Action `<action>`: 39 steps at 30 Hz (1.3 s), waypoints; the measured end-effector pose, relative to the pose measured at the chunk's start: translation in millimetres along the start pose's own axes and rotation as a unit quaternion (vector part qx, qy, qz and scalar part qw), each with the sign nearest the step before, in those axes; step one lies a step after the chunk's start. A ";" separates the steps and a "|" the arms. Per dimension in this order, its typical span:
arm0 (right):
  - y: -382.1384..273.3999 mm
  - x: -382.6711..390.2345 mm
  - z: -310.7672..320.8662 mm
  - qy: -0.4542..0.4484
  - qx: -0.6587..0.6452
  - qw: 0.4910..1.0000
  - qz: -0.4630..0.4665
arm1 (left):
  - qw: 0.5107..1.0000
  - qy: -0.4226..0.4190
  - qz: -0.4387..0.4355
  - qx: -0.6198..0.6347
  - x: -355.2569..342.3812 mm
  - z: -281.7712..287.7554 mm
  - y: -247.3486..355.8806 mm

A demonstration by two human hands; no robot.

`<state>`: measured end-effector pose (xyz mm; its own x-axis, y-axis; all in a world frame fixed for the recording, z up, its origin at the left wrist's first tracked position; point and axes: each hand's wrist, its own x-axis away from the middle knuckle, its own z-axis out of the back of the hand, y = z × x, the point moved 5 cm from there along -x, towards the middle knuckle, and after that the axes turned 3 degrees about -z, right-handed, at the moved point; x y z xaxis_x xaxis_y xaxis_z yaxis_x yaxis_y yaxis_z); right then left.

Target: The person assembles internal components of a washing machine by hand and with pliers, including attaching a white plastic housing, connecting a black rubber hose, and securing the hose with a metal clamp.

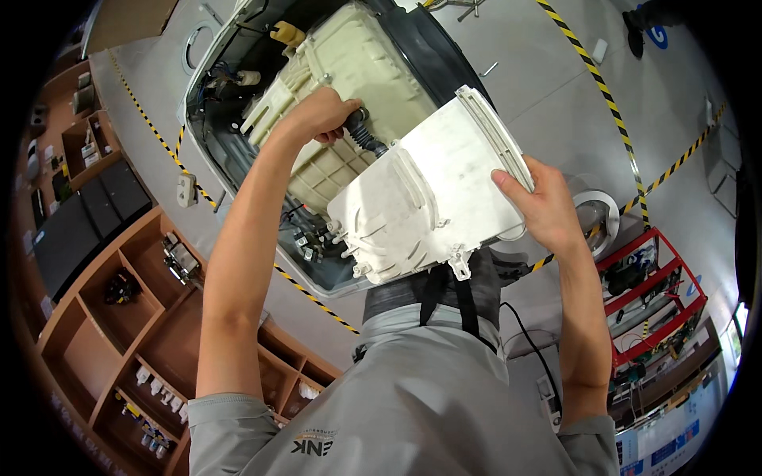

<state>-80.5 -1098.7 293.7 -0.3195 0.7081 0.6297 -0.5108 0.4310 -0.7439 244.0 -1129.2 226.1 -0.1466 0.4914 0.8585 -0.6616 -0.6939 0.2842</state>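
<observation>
White plastic housing (429, 194) gripped at its edge by right hand (540, 202); left hand (317, 115) fingers clenched on black corrugated hose (365, 135). Best steady housing, work hose off straight.

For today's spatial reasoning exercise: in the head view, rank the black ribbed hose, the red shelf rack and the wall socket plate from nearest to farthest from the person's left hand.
1. Black ribbed hose: gripped by the left hand, at the white plastic housing.
2. Wall socket plate: to the hand's lower left, beside the striped tape.
3. Red shelf rack: far on the right, past the right hand.
</observation>
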 end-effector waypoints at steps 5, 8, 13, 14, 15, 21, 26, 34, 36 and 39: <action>-2.9 -2.0 2.8 -0.015 0.044 0.999 -0.027 | 0.998 -0.010 0.009 0.059 -7.7 -1.5 -7.2; -4.5 -3.3 5.0 -0.012 0.023 1.000 -0.008 | 0.999 -0.019 0.018 0.044 -7.5 0.0 -5.3; -7.3 -6.2 5.9 -0.025 0.018 0.999 -0.016 | 0.999 -0.038 0.021 -0.010 -12.7 3.3 -6.2; -8.8 -6.7 5.3 -0.028 0.015 0.999 -0.020 | 0.999 -0.038 0.026 -0.002 -11.2 3.4 -4.5; -9.2 -7.6 4.2 -0.029 0.015 0.999 -0.013 | 0.999 -0.039 0.030 0.006 -10.5 3.0 -3.9; -11.0 -17.2 4.0 -0.035 0.015 0.999 0.020 | 0.998 -0.014 0.061 -0.005 -7.4 1.4 4.1; -8.9 -26.7 4.4 -0.041 0.043 0.998 0.028 | 0.998 0.007 0.062 -0.012 -6.0 0.6 4.8; -3.6 -29.7 9.9 -0.048 0.023 0.999 0.003 | 0.907 0.335 -0.113 -0.227 43.4 9.4 22.3; 1.5 -32.9 11.8 -0.044 0.001 0.999 0.012 | 0.885 0.368 -0.218 -0.184 94.5 -6.4 36.4; 8.9 -37.0 13.2 -0.049 -0.023 0.998 0.028 | 0.878 0.288 -0.347 -0.161 146.4 -62.1 23.1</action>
<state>-83.8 -1128.4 266.8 -0.4248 0.6748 0.6035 -0.4524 0.4191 -0.7872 161.6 -1040.7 331.9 0.0870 0.9860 0.1420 -0.8988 0.0162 0.4380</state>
